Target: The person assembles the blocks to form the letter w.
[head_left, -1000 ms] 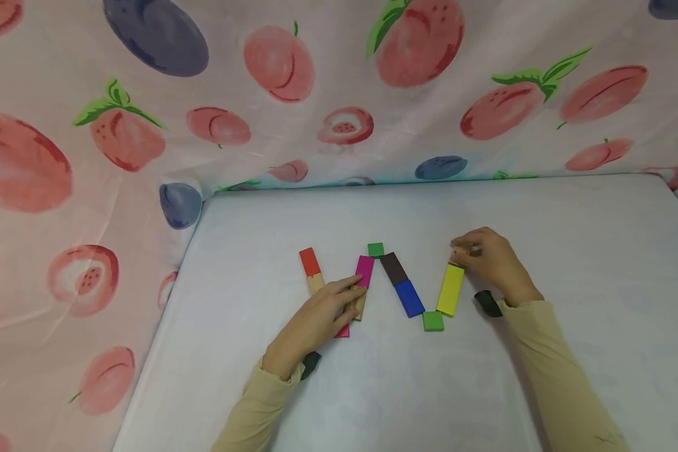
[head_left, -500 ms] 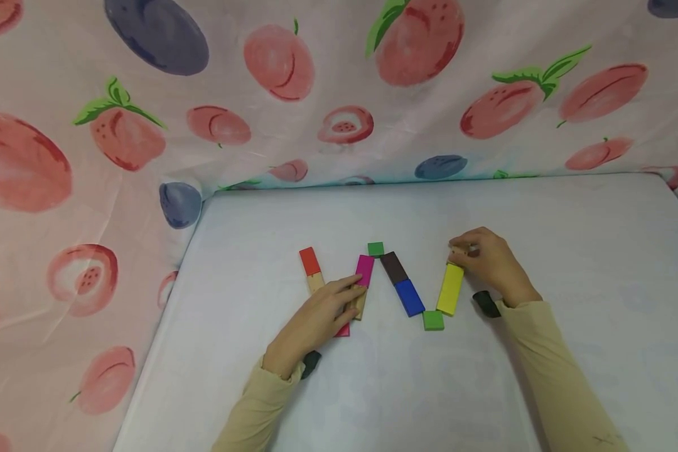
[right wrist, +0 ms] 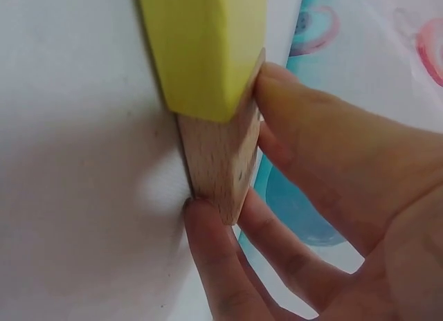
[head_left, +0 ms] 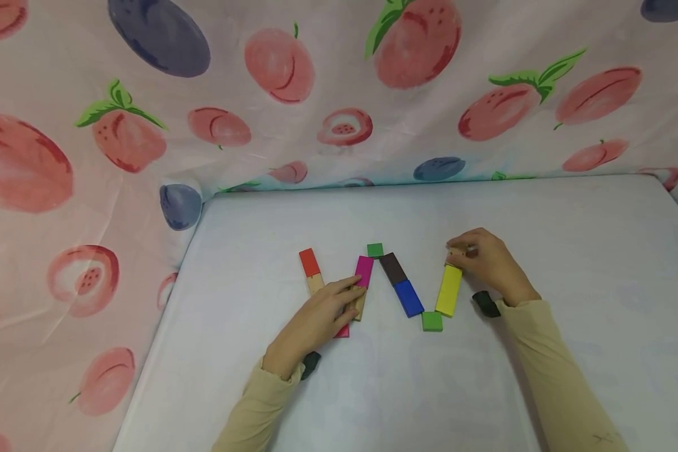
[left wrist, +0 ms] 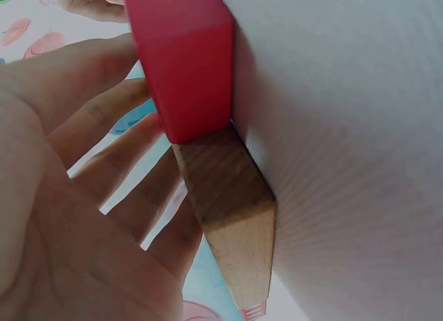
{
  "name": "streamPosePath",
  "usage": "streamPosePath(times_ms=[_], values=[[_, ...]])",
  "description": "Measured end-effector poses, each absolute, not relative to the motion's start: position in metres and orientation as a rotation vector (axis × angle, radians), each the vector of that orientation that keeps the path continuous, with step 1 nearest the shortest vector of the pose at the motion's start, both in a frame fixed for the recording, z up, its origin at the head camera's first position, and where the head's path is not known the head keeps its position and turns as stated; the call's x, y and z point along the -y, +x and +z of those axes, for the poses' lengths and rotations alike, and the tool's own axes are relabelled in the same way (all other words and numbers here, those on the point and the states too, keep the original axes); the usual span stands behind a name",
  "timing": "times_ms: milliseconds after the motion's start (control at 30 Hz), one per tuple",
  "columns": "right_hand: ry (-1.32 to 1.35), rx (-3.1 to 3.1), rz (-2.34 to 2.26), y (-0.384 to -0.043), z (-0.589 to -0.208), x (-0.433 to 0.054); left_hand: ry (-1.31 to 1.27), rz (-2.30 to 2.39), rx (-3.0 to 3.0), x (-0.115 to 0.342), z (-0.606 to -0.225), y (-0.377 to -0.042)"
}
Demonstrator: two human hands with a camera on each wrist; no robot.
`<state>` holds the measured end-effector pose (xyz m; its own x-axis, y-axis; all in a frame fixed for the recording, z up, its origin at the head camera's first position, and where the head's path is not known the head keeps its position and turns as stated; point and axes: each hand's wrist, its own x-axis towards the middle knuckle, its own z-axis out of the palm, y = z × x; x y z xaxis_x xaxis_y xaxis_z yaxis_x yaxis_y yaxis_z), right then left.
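My right hand (head_left: 491,267) pinches a plain wooden block (right wrist: 218,155) between thumb and fingers, at the far end of a yellow block (head_left: 449,290). In the right wrist view the two blocks meet end to end. My left hand (head_left: 316,314) lies with extended fingers over the left part of the zigzag row, fingertips on a magenta block (head_left: 364,270) and beside a wooden one (head_left: 361,309). Its palm hides part of the row, where a pinkish-red block (head_left: 342,331) peeks out. The left wrist view shows a red block (left wrist: 190,72) against a wooden block (left wrist: 232,182).
The row also has an orange-red block (head_left: 309,262), a wooden block (head_left: 315,282), a dark brown block (head_left: 393,268), a blue block (head_left: 408,298) and green squares (head_left: 375,250) at its turns. A fruit-print cloth (head_left: 294,150) rises behind the white table (head_left: 570,251).
The right hand, pinching the wooden block, has shifted very slightly left, with the yellow block's far end just beneath it. The left hand has stayed in place.
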<state>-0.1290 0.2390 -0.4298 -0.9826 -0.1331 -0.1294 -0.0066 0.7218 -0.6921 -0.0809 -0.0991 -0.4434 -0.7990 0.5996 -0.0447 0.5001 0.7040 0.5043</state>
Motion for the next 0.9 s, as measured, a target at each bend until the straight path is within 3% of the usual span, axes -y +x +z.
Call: streamPosePath(times_ms=[900], values=[[-0.152,-2.739,-1.154,-0.1283,-0.4343,-0.2467,0.875,0.733,-2.71,0.0975,-0.4415,-0.0815]])
